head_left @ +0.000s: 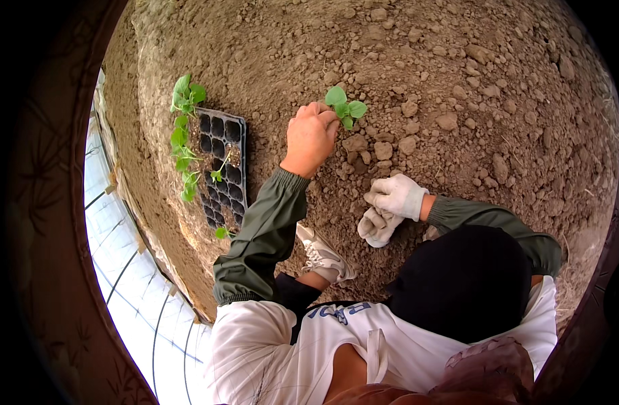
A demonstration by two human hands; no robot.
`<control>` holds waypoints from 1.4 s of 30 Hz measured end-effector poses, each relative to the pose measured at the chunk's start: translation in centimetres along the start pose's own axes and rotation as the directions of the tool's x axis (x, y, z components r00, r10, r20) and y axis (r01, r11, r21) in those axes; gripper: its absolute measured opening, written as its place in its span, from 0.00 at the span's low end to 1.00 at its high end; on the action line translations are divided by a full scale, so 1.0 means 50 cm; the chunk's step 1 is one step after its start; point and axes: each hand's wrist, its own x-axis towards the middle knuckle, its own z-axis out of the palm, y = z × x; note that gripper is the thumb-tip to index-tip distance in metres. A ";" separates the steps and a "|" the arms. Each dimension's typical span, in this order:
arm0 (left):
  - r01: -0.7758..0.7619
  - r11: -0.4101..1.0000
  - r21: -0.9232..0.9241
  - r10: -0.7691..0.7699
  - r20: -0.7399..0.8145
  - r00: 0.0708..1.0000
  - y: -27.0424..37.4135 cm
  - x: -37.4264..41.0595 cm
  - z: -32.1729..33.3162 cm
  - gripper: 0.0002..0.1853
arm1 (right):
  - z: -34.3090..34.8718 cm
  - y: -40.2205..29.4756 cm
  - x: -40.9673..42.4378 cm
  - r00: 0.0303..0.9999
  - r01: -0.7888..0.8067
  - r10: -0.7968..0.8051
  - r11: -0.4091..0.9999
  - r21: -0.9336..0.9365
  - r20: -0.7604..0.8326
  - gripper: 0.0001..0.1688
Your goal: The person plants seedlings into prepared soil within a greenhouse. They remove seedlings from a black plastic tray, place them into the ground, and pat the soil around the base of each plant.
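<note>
My left hand (312, 136), bare below a green sleeve cover, pinches a young leafy seedling (344, 107) low down, just above the soil. In my right hand (398, 195), which wears a whitish work glove, is what looks like a second, crumpled glove (379, 228). It lies low over the soil, nearer my body than the seedling. To the left of my left arm stands a black plastic plug tray (221, 174) with many bare cells. More leafy seedlings (180, 136) lie along its left edge, and one lies across the cells. The roots of the pinched seedling are hidden.
Cloddy brown soil (471, 101) spreads ahead and to the right. Clear plastic sheeting (137, 283) with dark ribs borders the ground at the far left. A light sneaker (324, 255) stands between my arms, and dark rounded cloth (461, 283) fills the lower right.
</note>
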 end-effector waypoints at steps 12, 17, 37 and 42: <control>0.027 0.981 0.190 -0.003 -0.125 0.992 0.003 -0.021 -0.019 0.13 | 0.001 0.002 -0.001 0.999 0.026 -0.026 1.000 -0.009 -0.021 0.18; 0.159 0.987 -0.031 -0.160 -0.012 0.987 0.002 -0.033 -0.014 0.11 | 0.004 0.006 -0.001 0.997 0.059 -0.059 0.998 -0.017 -0.044 0.17; 0.186 0.983 -0.011 -0.186 0.002 0.983 0.021 -0.006 0.013 0.07 | 0.007 0.006 -0.001 0.998 0.038 -0.036 0.999 0.039 -0.042 0.18; 0.119 0.990 0.077 -0.116 -0.044 0.992 0.025 0.000 0.017 0.05 | 0.005 0.007 -0.002 0.998 0.048 -0.046 0.998 0.029 -0.051 0.19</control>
